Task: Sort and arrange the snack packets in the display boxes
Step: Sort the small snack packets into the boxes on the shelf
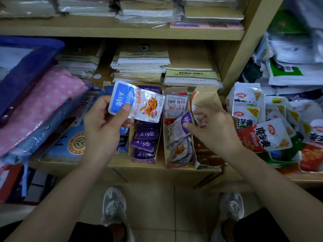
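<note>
— What is in the left grip (103, 123)?
— A blue-and-white packet (136, 102), thumb pressed on its face, held above the purple box (143, 161), which is full of purple packets (144, 145).
— And the right grip (213, 126)?
— It pinches a purple-cornered packet (186, 122) between thumb and fingers, over the middle box (180, 165), where packets lie mixed, some back side up.
— What else is on the shelf (118, 162)?
— A third box (200, 165) just right of the middle one, bigger snack bags (264, 135) piled further right, stacked notebooks (143, 62) behind, and a pink dotted bundle (43, 105) at the left.
</note>
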